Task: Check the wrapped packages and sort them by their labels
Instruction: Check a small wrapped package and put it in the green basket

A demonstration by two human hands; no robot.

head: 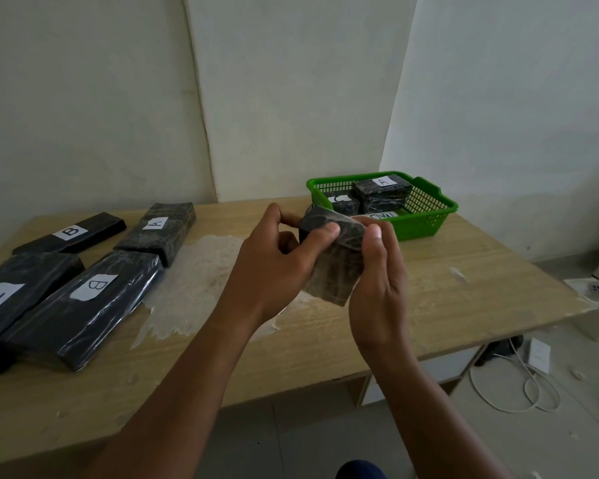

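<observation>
Head view: a small wrapped package was held above the wooden table.
Left hand: fingers clamped on the package.
Right hand: fingers curled round its right side.
Green basket: two labelled packages were seen inside.

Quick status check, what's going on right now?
Both hands, left and right, grip one wrapped package above the table. Its label hidden. Nothing in the way.
</observation>
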